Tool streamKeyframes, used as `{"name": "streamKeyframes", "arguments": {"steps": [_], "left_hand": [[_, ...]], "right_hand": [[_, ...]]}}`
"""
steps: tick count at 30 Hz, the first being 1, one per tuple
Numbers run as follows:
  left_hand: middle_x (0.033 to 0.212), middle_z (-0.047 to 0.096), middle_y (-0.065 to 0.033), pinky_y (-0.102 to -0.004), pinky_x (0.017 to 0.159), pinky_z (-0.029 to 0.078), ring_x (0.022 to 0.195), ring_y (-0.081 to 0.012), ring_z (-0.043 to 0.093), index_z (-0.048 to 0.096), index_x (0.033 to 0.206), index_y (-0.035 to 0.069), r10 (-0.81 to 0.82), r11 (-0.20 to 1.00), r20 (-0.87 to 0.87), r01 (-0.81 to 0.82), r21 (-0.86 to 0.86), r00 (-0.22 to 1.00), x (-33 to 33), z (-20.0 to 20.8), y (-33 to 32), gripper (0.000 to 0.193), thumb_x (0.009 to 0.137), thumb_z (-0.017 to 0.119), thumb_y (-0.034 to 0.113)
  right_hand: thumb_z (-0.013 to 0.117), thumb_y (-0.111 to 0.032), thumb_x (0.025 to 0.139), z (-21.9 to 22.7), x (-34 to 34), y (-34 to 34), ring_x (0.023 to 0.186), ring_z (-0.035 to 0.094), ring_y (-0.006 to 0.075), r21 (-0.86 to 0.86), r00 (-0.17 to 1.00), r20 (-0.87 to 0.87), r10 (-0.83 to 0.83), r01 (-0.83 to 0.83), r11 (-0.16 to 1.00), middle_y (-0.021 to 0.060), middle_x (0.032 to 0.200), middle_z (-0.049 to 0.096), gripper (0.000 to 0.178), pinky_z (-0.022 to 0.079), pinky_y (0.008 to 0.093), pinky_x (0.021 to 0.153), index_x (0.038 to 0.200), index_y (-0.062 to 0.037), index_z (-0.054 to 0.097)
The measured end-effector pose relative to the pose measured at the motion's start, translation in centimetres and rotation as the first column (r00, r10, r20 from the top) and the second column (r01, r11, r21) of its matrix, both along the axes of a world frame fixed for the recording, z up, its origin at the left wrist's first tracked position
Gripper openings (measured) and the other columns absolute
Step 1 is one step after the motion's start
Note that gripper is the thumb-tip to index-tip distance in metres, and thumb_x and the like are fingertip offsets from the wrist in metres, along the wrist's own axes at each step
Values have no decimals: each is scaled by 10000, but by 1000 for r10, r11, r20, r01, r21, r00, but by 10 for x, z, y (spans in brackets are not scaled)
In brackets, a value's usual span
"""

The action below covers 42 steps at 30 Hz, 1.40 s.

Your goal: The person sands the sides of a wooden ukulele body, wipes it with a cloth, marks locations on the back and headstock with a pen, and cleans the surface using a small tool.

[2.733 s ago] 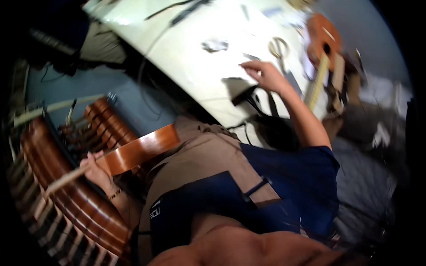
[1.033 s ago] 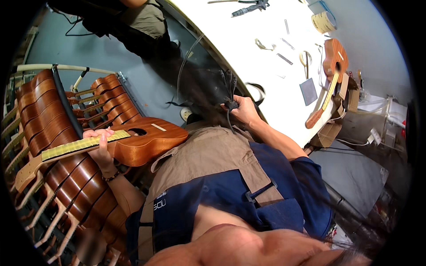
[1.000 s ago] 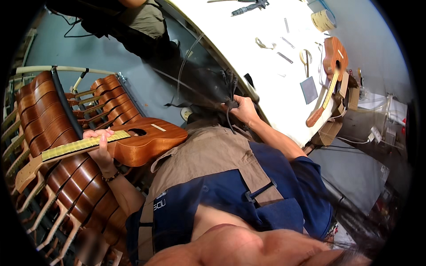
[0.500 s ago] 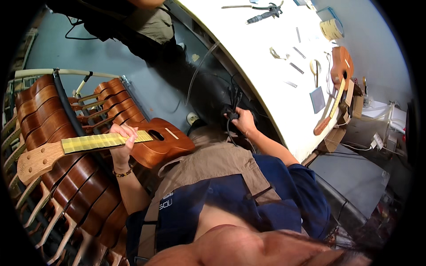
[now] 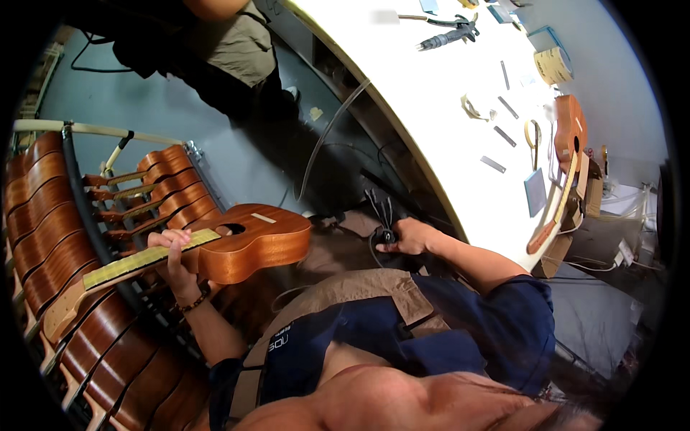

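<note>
A brown wooden ukulele [image 5: 262,248] without strings lies tilted across my left side. Yellow tape covers its fretboard, and its pale headstock points down to the left. My left hand [image 5: 175,257] wraps round the neck close to the body, fingers over the taped fretboard. At the table's near edge my right hand [image 5: 411,237] is closed on a black object [image 5: 382,235] with thin dark straps or cables sticking up from it. Its exact kind is unclear, as the fingers and shadow hide part of it.
To the left, a rack [image 5: 100,129] holds several ukulele bodies in rows. On the white table [image 5: 431,122] are a black-handled tool [image 5: 445,37], tape rolls [image 5: 553,66], small metal strips and another ukulele [image 5: 570,136]. Another person's leg [image 5: 244,54] is beyond, at the far left.
The ukulele's headstock has dropped lower as its body tipped upward, my left hand moving with it. My right hand has shifted nearer to me, still on the black object. The whole view has turned slightly.
</note>
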<state>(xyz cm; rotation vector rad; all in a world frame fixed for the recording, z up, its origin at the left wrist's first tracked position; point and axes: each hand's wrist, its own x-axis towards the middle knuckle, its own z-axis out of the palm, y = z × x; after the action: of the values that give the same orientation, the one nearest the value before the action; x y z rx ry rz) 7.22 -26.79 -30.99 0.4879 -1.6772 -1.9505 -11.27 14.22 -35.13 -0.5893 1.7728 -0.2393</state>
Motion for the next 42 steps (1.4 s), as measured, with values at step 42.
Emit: {"name": "streamKeyframes", "arguments": {"steps": [42], "left_hand": [[754,480,-59,-345,791,470,733,-169,516,359,860,69,-37,916,85,68,-396,996,-89,-362,17,293,761,550,-130]], "right_hand": [[514,-300,904,-431,-92,-47,887,615,312,-514,878,131,460,-337,789,208,1001,635,379,467,418,754,1151,-15,549]]}}
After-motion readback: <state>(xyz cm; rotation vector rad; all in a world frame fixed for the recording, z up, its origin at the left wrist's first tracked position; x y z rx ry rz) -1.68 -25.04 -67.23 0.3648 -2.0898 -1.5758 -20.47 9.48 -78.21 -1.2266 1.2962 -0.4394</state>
